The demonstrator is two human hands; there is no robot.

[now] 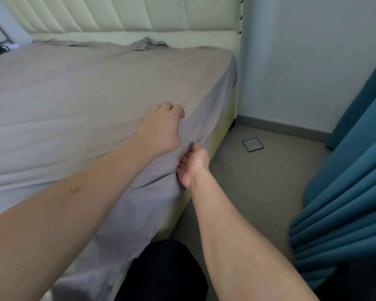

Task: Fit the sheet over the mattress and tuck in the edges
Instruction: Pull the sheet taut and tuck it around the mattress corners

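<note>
Two bare forearms reach from the lower frame toward the right edge of a bed, above a dark-clothed knee (pixel 161 270). At that edge the left hand (pixel 161 129) lies knuckles-up on the grey sheet (pixel 74 94), fingers curled into the cloth and gathering a fold. Just below and beside it the right hand (pixel 192 165) pinches the hanging edge of the sheet between thumb and fingers, at the seam where the mattress meets the cream bed base (pixel 223 124). Cloth covers the mattress top and drapes down its right side; the far right corner is wrapped, while a bunched ridge of loose fabric lies along the far edge against the padded headboard (pixel 117 14). On the floor (pixel 258 181) beyond the hands sits a small square plate (pixel 252 144). Teal curtains (pixel 345 203) hang at right.
</note>
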